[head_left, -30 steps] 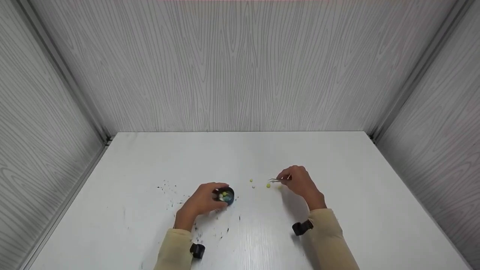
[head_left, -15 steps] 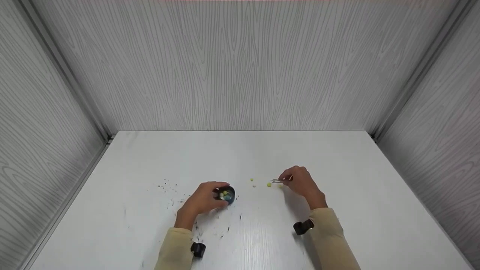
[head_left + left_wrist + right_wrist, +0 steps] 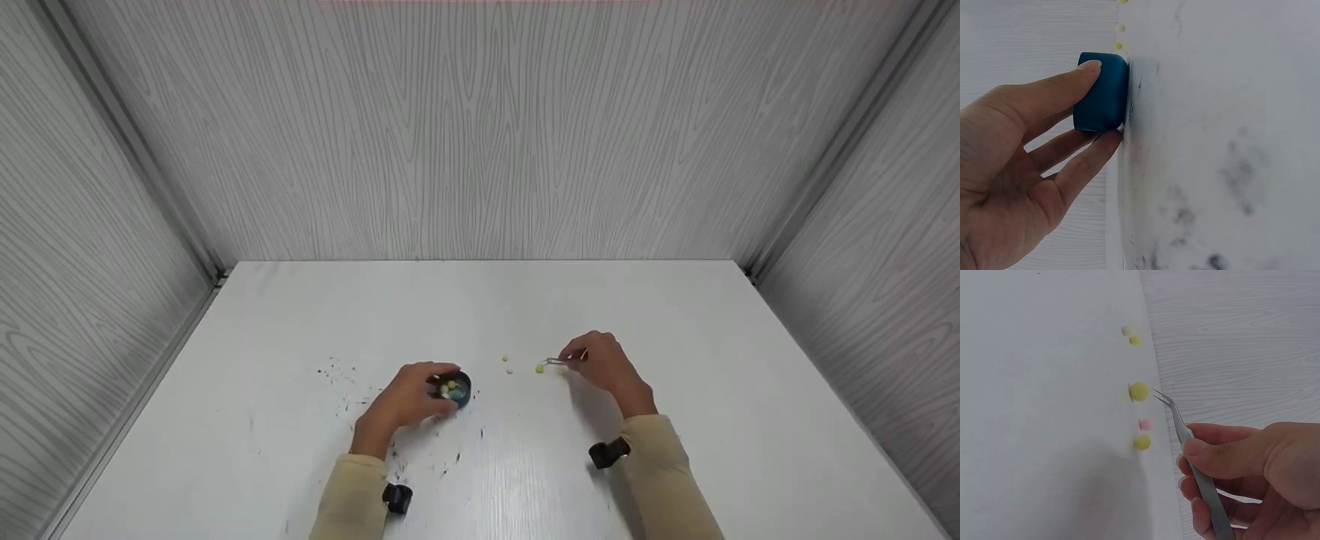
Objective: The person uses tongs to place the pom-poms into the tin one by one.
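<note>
Thumb and fingers of my left hand [image 3: 409, 394] grip the sides of a small round teal cup [image 3: 1098, 90], which rests on the table. Inside the cup in the head view lie several small coloured balls [image 3: 451, 385]. My right hand [image 3: 1264, 467] holds steel bent-tip tweezers [image 3: 1204, 486] between thumb and fingers. Their points are apart with nothing between them, just beside a larger yellow ball [image 3: 1139, 391]. Near that ball lie a pink ball [image 3: 1146, 424] and another yellow ball [image 3: 1142, 442]. Farther off sit a small yellow ball [image 3: 1135, 340] and a whitish ball [image 3: 1127, 330].
Dark specks and smudges [image 3: 341, 382] mark the white table [image 3: 300, 315] around the left hand. Wood-grain panels [image 3: 480, 150] enclose the table at the back and both sides. Each wrist wears a black camera [image 3: 607, 453].
The tweezers and right hand have shifted slightly right relative to the larger yellow ball. My left hand keeps its grip on the cup, practically still.
</note>
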Demonstrator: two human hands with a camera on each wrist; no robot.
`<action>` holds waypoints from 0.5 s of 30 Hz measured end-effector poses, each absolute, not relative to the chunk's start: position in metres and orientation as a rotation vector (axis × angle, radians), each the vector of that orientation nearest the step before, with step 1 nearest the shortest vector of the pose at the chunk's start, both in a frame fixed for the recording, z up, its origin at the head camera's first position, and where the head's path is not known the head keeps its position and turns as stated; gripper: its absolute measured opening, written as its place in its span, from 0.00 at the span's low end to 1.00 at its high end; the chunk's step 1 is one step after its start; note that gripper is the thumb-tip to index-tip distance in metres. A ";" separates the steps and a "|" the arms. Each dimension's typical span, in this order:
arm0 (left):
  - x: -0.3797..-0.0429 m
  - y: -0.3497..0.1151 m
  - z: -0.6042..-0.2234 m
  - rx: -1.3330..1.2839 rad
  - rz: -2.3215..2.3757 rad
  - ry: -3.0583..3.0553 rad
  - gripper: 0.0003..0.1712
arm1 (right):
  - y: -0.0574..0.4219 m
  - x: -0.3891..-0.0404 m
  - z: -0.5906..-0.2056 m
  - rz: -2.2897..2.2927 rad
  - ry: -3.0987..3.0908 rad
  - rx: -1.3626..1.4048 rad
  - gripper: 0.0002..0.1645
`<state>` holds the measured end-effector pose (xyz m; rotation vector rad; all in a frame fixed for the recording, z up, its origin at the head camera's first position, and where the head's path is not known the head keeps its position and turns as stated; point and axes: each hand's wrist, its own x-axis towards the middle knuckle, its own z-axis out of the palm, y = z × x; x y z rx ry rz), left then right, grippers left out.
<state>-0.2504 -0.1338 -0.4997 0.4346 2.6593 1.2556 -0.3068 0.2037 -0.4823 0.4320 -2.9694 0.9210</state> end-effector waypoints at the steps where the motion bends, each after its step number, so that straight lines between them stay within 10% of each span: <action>1: -0.250 -0.134 -0.499 0.434 1.254 2.659 0.34 | 0.203 -0.307 -0.482 0.925 -2.970 0.430 0.09; 15: -0.251 -0.134 -0.501 0.430 1.268 2.646 0.35 | 0.203 -0.307 -0.484 0.931 -2.977 0.444 0.09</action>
